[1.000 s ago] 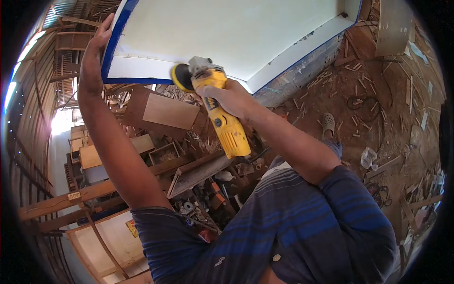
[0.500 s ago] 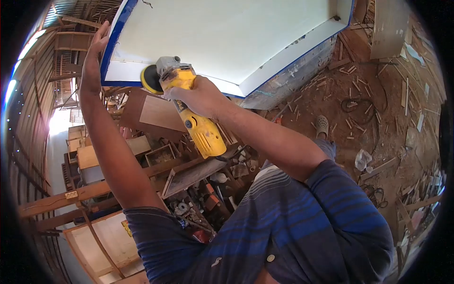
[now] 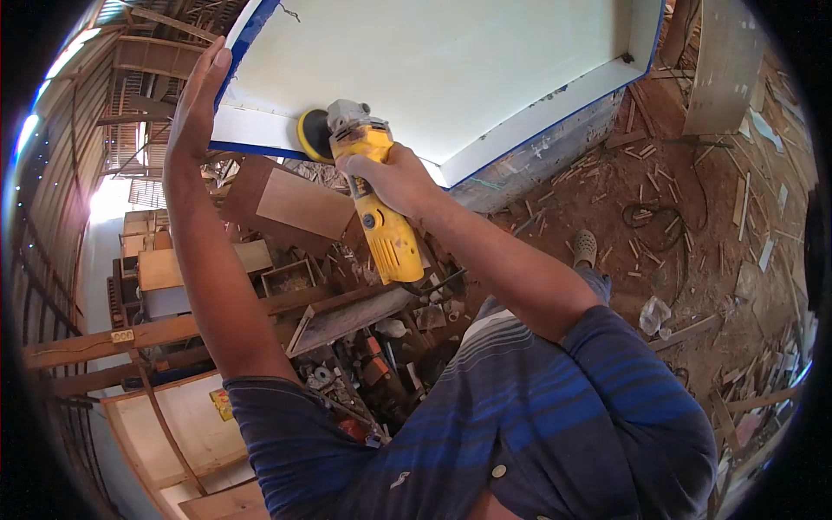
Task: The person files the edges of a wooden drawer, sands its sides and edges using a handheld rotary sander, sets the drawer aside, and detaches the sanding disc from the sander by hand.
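Observation:
My right hand (image 3: 397, 180) is wrapped around a yellow angle grinder (image 3: 392, 250) with a grey gear head. Its round yellow-and-black pad (image 3: 314, 136) is tilted against the near white edge of a large, shallow white panel (image 3: 433, 61) with raised sides and a blue rim. Whether the pad is spinning cannot be seen. At the panel's left side, my left hand (image 3: 199, 100) lies along the blue rim, fingers stretched out and holding nothing.
Beneath the panel stands a scuffed grey support (image 3: 542, 139). Wood scraps and a dark cable (image 3: 663, 221) litter the dirt floor on the right. Below the grinder are a wooden shelf (image 3: 351, 321) and cluttered tools; a wooden beam (image 3: 165, 336) crosses the left.
The grinder has shifted right along the panel's near edge, with my right hand still around it. My left hand remains at the left rim. The whole view has shifted slightly.

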`<state>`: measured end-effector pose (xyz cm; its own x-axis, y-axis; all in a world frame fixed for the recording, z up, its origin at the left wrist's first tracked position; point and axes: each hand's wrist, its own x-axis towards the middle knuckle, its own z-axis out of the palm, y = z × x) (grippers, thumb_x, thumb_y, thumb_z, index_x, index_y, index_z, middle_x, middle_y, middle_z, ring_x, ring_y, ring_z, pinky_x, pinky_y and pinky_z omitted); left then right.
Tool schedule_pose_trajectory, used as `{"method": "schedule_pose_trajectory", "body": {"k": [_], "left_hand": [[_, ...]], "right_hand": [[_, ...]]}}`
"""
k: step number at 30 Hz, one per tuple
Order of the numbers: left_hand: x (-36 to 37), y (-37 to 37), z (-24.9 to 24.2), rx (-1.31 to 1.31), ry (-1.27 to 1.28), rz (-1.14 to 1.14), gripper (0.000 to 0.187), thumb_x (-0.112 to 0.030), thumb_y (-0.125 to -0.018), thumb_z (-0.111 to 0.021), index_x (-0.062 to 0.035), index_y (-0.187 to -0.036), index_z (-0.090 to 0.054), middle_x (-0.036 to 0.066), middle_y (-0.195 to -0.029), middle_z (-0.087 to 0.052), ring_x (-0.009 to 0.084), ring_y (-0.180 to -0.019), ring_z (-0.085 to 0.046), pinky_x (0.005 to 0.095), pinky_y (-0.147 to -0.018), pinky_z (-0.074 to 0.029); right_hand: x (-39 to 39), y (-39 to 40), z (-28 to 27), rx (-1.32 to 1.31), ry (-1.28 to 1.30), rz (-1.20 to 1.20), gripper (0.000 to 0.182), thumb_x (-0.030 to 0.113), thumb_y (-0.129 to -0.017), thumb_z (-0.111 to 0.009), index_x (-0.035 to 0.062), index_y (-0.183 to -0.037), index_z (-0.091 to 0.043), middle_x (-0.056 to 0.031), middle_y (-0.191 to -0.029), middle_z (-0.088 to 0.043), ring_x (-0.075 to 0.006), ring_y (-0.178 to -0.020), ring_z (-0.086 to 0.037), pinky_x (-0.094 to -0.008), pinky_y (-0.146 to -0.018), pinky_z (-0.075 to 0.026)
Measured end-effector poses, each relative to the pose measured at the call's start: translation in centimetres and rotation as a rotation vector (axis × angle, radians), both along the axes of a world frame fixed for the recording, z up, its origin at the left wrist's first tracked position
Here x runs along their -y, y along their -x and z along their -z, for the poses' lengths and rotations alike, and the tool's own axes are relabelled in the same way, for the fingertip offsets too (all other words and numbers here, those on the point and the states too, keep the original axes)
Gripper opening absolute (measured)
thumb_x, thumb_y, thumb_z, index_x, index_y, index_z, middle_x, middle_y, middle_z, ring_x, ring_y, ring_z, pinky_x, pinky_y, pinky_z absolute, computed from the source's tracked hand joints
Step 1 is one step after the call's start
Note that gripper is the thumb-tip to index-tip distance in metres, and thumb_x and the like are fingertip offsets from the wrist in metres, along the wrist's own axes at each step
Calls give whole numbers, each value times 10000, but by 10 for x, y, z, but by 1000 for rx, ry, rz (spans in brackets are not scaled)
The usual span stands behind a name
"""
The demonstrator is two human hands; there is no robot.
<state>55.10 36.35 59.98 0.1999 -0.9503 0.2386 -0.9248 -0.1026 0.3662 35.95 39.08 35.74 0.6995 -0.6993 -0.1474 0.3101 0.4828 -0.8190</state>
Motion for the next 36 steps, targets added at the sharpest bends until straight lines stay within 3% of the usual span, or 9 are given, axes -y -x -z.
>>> {"method": "schedule_pose_trajectory", "body": {"k": [4, 10, 25, 36], "left_hand": [[2, -2, 2, -18, -7, 25, 867, -682, -1013, -552, -61, -1613, -472, 212, -1621, -477, 296, -1494, -455, 393, -1240, -302], [5, -8, 2, 1, 7, -3, 868, -678, -1011, -563, -61, -1615, -469, 212, -1624, -474, 298, -1501, -449, 396, -1244, -299], [6, -12, 7, -97, -40, 100, 824, -655, -1041, -533, -64, -1612, -475, 170, -1595, -520, 266, -1468, -488, 384, -1229, -333], [3, -14, 9, -96, -36, 27, 822, -654, -1037, -524, -76, -1618, -469, 175, -1557, -550, 264, -1423, -548, 385, -1182, -420]], "right_hand": [[-5, -10, -8, -23, 108, 21, 452, 415, -901, -753, 11, -1103, -749, -124, -916, -757, -218, -835, -735, -387, -798, -574], [-13, -15, -6, -5, 42, 2, 455, 443, -904, -744, 24, -1082, -755, -115, -918, -761, -246, -862, -739, -396, -799, -571], [-17, -12, 69, -83, -113, -31, 457, 407, -901, -765, 27, -1154, -745, -84, -936, -745, -180, -849, -723, -355, -775, -577], [-23, -17, 138, -124, -178, -27, 474, 443, -893, -763, 21, -1110, -749, -79, -920, -742, -190, -832, -715, -367, -765, -571]]}}
